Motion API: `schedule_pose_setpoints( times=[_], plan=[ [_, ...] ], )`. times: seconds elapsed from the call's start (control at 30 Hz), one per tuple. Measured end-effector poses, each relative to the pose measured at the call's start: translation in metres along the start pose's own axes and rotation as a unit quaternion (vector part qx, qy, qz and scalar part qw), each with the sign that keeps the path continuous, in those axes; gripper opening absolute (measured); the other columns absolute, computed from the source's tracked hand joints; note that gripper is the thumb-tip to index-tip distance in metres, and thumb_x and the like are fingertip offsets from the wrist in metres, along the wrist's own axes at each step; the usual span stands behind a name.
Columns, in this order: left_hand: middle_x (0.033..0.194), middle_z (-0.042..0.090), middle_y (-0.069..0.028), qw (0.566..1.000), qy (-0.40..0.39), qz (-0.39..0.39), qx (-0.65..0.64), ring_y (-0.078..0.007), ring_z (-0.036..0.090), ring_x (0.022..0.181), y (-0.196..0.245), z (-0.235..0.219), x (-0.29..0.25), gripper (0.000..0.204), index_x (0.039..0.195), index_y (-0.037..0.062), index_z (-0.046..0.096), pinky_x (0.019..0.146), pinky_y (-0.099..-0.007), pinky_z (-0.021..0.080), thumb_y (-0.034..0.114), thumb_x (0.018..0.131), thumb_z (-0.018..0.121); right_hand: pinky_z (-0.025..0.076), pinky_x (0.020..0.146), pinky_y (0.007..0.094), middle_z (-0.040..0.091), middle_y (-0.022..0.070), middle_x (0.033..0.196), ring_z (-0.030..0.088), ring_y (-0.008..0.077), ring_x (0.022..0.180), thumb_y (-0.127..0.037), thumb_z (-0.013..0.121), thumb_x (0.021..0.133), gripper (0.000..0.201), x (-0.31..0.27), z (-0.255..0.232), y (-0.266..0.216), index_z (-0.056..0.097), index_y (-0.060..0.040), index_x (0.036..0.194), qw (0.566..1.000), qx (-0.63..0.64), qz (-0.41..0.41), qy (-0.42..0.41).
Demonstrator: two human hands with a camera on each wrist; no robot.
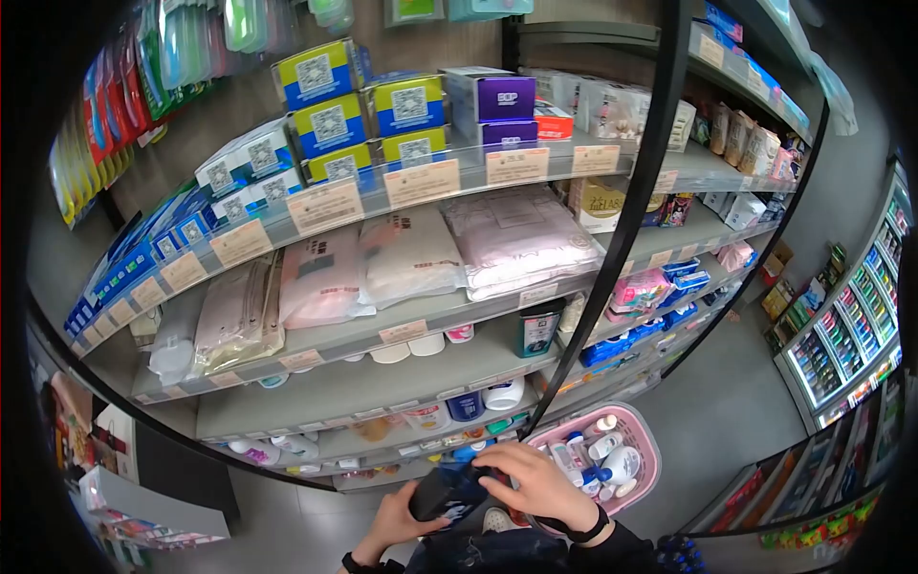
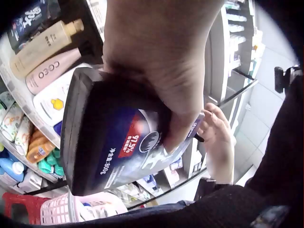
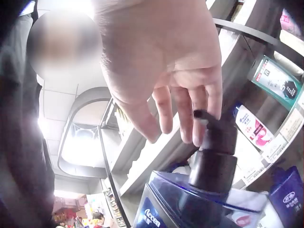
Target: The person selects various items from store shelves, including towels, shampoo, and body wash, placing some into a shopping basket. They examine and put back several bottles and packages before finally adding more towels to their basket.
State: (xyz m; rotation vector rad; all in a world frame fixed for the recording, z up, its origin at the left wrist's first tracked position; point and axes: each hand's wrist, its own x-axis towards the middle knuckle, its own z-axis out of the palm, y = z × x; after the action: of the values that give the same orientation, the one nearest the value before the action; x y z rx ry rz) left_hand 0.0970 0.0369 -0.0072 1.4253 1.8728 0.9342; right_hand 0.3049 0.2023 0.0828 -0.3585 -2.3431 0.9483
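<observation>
A large dark bottle (image 1: 442,496) with a black pump top (image 3: 213,156) is held tilted in front of the body. My left hand (image 1: 397,521) grips it around the body; in the left wrist view the thumb of that hand (image 2: 164,61) lies across the front beside the label (image 2: 137,142). At the pump end is my right hand (image 1: 535,483), its fingertips by the pump in the head view. The right wrist view shows the right hand's fingers (image 3: 185,111) extended beside and behind the pump; whether they touch it, I cannot tell.
A pink basket (image 1: 653,450) holding several bottles stands on the floor at the right. Shelves (image 1: 459,373) with boxes, bagged towels and bottles rise ahead. A black shelf post (image 1: 626,210) stands in front. Another product rack (image 1: 784,488) is at the lower right.
</observation>
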Motion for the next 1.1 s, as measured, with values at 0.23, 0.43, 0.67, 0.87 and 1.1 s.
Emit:
schedule_pose_setpoints(
  times=[0.23,0.43,0.67,0.87,1.1],
  plan=[
    [0.098,0.066,-0.0103,0.971,0.064,-0.013,-0.231,-0.0161,0.063,0.090,0.016,-0.059,-0.012,0.061,0.111,-0.0025,0.053,0.081,-0.0315,0.050,0.011,0.063,0.086,0.048,0.082,0.0318,0.060,0.0107,0.106,0.059,0.0190,0.095,-0.014,0.071,0.082,0.046,0.014,0.046,-0.006,0.051,-0.0024,0.122,0.969,0.165,0.175,0.050],
    [0.105,0.062,-0.0123,0.925,0.048,-0.074,-0.371,-0.0167,0.060,0.096,0.010,-0.084,-0.004,0.062,0.114,-0.0040,0.051,0.088,-0.0313,0.047,0.011,0.064,0.085,0.047,0.084,0.0327,0.052,0.0222,0.116,0.057,0.0214,0.095,-0.031,0.067,0.087,0.077,0.036,0.092,-0.016,0.022,0.0053,0.138,0.938,0.230,0.240,-0.096],
    [0.108,0.062,-0.0140,0.868,0.010,-0.156,-0.471,-0.0181,0.061,0.096,-0.017,-0.105,0.007,0.060,0.121,-0.0062,0.047,0.085,-0.0305,0.050,0.013,0.073,0.078,0.039,0.101,0.0399,0.043,0.0255,0.131,0.047,0.0303,0.121,-0.024,0.072,0.083,0.094,0.059,0.139,-0.018,0.006,0.0032,0.143,0.903,0.333,0.262,-0.067],
    [0.121,0.055,-0.0147,0.863,-0.064,-0.162,-0.474,-0.0187,0.054,0.110,-0.041,-0.126,0.007,0.063,0.132,-0.0066,0.038,0.095,-0.0308,0.044,0.022,0.084,0.070,0.044,0.095,0.0367,0.053,0.0236,0.121,0.055,0.0258,0.112,-0.021,0.075,0.079,0.093,0.067,0.167,-0.012,0.012,0.0040,0.142,0.881,0.360,0.305,-0.028],
    [0.121,0.056,-0.0149,0.912,-0.145,-0.091,-0.372,-0.0200,0.054,0.110,-0.081,-0.137,0.001,0.078,0.131,-0.0067,0.040,0.096,-0.0318,0.042,0.024,0.073,0.081,0.043,0.096,0.0347,0.055,0.0195,0.121,0.054,0.0228,0.114,-0.022,0.082,0.070,0.090,0.072,0.183,-0.002,0.028,0.0033,0.136,0.896,0.286,0.309,-0.137]
  ],
)
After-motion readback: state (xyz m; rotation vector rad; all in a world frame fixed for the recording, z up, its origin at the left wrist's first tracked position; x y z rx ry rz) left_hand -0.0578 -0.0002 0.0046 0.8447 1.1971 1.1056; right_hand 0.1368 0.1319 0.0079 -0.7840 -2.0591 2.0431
